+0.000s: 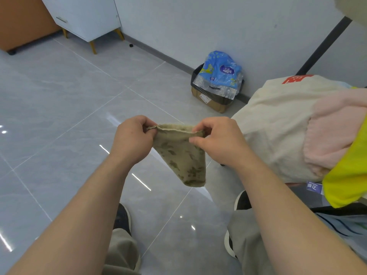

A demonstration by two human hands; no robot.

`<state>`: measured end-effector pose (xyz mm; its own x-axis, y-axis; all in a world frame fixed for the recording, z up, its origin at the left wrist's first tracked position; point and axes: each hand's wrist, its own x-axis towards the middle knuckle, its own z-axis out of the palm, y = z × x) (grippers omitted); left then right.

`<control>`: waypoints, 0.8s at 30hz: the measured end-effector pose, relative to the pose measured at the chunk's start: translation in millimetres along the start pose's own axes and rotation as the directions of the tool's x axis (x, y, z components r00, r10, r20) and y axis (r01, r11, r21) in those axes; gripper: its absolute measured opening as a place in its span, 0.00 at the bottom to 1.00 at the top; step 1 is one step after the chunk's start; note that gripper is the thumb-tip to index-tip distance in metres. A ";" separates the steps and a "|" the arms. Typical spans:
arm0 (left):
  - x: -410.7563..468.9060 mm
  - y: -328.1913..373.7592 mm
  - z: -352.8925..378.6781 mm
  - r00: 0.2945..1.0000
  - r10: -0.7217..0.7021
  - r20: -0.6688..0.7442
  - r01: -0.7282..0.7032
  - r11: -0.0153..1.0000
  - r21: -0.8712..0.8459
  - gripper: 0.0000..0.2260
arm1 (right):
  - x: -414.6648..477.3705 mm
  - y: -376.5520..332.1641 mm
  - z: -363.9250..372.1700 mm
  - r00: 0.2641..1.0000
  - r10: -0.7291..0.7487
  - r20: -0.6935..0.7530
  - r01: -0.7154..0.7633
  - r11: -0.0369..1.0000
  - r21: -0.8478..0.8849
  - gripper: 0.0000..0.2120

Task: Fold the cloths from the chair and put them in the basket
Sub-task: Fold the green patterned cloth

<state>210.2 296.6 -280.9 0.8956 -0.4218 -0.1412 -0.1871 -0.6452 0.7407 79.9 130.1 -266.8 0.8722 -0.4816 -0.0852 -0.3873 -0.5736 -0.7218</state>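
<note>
left hand (132, 138), right hand (220, 139) pinch patterned cloth (180, 157) | glossy grey tiled floor (59, 116) | white wall (218, 26)

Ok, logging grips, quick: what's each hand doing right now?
Left hand: pinches the top hem of the small tan patterned cloth.
Right hand: pinches the same hem at its other end; the cloth hangs between them.
</note>
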 end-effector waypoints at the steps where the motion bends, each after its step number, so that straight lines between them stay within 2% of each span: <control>1: -0.5 1.0 0.1 1.000 0.000 0.004 0.000 1.000 -0.005 0.06 | -0.3 -0.3 0.3 0.998 0.012 0.059 -0.013 1.000 0.021 0.06; 2: -0.7 1.5 0.1 1.000 0.001 0.007 -0.001 1.000 -0.005 0.06 | 0.0 0.5 1.7 0.996 0.017 0.082 -0.018 1.000 0.016 0.06; 5: -1.4 2.8 0.8 1.000 0.010 0.015 -0.010 1.000 -0.009 0.06 | 1.3 3.5 3.6 0.999 0.022 0.027 -0.021 0.999 -0.043 0.05; 7: -1.5 2.9 1.1 1.000 0.007 0.019 -0.007 1.000 -0.012 0.06 | 0.9 3.1 5.1 0.998 0.027 0.055 -0.028 1.000 0.014 0.06; 9: -1.4 3.1 1.4 1.000 0.002 0.030 -0.001 1.000 -0.022 0.05 | 1.1 3.8 3.2 0.999 0.039 -0.017 -0.039 0.999 0.014 0.05; 11: -2.1 4.0 1.2 1.000 0.003 0.029 -0.002 1.000 -0.022 0.05 | 0.9 1.9 1.5 0.998 0.058 0.017 -0.059 0.995 0.084 0.05; 14: -3.5 6.1 2.4 0.999 -0.001 0.045 0.002 1.000 -0.024 0.06 | 1.6 5.3 1.0 0.996 0.052 -0.066 -0.053 0.998 -0.015 0.03; 16: -4.2 6.7 3.1 0.999 0.000 0.050 0.001 1.000 -0.023 0.06 | 0.7 4.5 2.9 0.996 0.062 0.061 -0.063 0.998 0.021 0.05; 17: -3.9 6.5 3.1 0.999 0.002 0.048 -0.001 1.000 -0.024 0.06 | 0.4 5.1 4.1 0.996 0.052 0.070 -0.053 0.999 0.011 0.06; 19: -3.8 7.1 3.6 0.999 0.004 0.054 -0.002 0.999 -0.035 0.05 | 0.8 6.4 2.4 0.999 0.045 -0.023 -0.046 0.998 -0.047 0.06; 21: -4.0 7.3 3.4 0.999 0.003 0.050 -0.001 0.999 -0.043 0.05 | 1.6 5.7 0.8 0.999 0.049 -0.007 -0.049 0.999 -0.017 0.06; 24: -3.3 7.5 4.2 0.998 -0.002 0.056 0.005 0.999 -0.053 0.06 | 3.0 8.4 -0.7 0.996 0.047 -0.072 -0.049 0.998 -0.028 0.05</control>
<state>204.2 290.5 -277.7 0.8720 -0.4553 -0.1796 -0.1604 -0.6125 0.7740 79.1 123.4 -272.6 0.8295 -0.5542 -0.0693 -0.4376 -0.5679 -0.6972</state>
